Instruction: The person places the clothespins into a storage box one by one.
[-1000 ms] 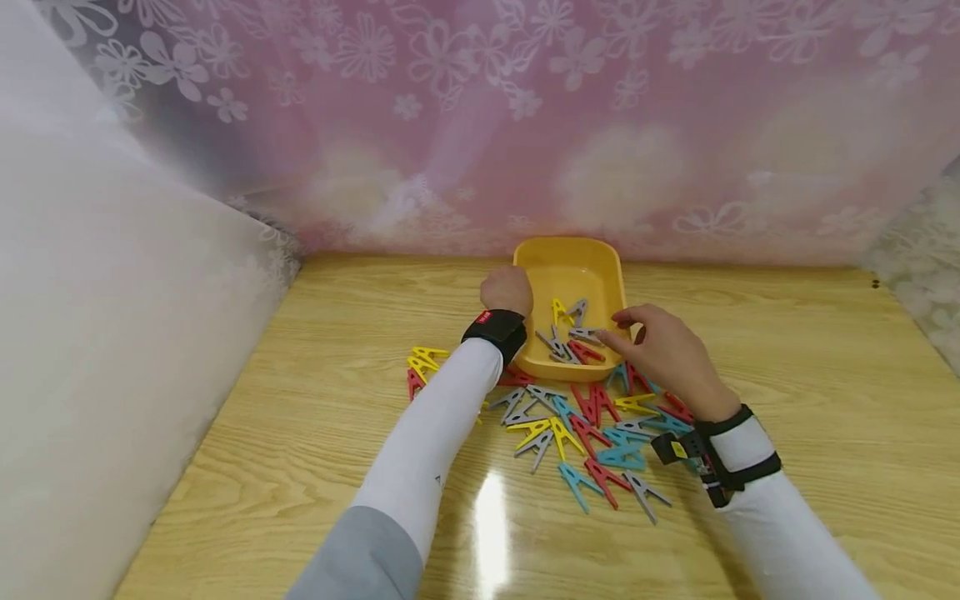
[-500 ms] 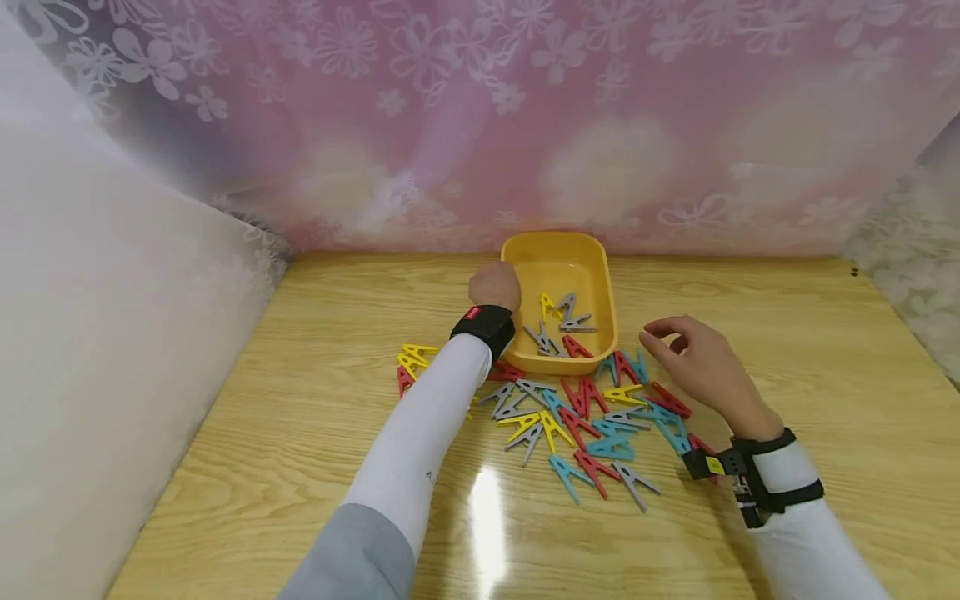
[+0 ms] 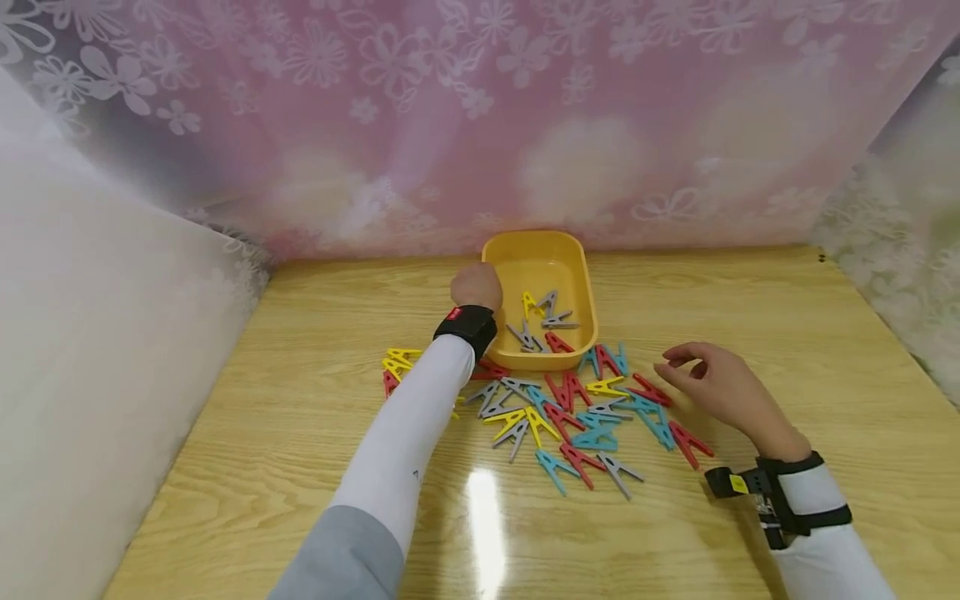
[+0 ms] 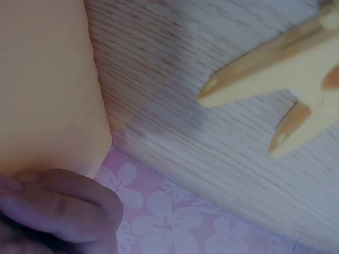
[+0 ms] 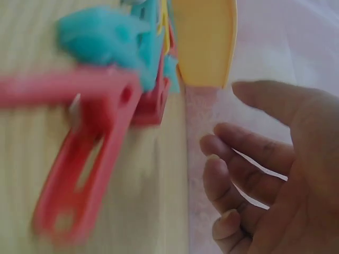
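Note:
A yellow plastic basin [image 3: 542,271] stands against the cloth backdrop, with several grey, yellow and red clothespins [image 3: 558,321] in its near half. My left hand [image 3: 477,286] holds the basin's left rim; its curled fingers [image 4: 63,209] show beside the basin wall [image 4: 47,90] in the left wrist view. Right of the basin, my right hand [image 3: 716,387] hovers above the table with loosely bent fingers and nothing between them. Closest to it are a red clothespin [image 3: 651,389] and another red clothespin [image 3: 688,444].
Many red, blue, grey and yellow clothespins [image 3: 562,419] lie scattered on the wooden table [image 3: 300,467] in front of the basin. A few yellow clothespins [image 3: 397,364] lie left of my left forearm. A pink floral cloth [image 3: 420,167] hangs behind, and a white wall [image 3: 97,350] bounds the left.
My right hand has drawn back from over the basin's right rim, to the right and nearer to me. My left hand has stayed at the basin. The head view has turned slightly right.

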A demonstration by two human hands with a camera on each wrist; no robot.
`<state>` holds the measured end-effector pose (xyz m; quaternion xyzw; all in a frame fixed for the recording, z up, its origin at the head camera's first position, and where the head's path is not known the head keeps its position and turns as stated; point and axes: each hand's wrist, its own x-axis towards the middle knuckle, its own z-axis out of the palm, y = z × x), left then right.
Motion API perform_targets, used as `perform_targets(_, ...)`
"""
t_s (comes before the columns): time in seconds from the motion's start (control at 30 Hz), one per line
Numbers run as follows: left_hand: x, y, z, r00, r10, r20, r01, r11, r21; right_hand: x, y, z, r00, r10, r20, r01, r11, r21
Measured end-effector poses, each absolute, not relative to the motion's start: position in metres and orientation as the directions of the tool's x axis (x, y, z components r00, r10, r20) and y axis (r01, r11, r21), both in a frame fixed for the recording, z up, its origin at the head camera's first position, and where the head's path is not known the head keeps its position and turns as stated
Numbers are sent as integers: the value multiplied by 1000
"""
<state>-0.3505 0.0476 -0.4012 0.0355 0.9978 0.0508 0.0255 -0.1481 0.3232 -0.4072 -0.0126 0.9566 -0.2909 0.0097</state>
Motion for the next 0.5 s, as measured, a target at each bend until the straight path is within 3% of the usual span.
perform_targets(0.5, -349, 48, -401, -997, 71, -3, 71, 992, 106, -105, 344, -414, -985, -46, -168, 57, 828, -558)
